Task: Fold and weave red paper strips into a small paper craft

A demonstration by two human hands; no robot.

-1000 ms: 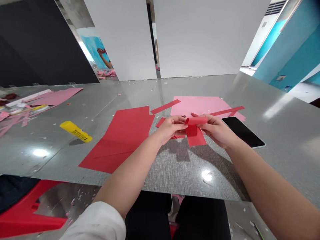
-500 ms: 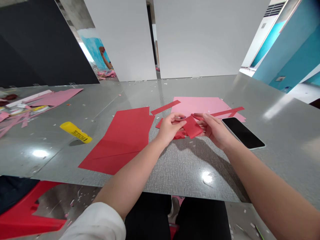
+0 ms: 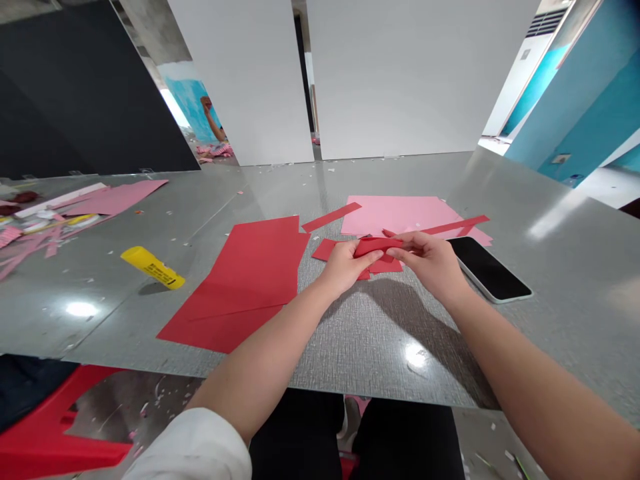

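- Red paper strip (image 3: 377, 247) lies crosswise between the hands, long axis left to right
- Left hand (image 3: 347, 268) pinches its left end closed
- Right hand (image 3: 427, 265) closes on its right end
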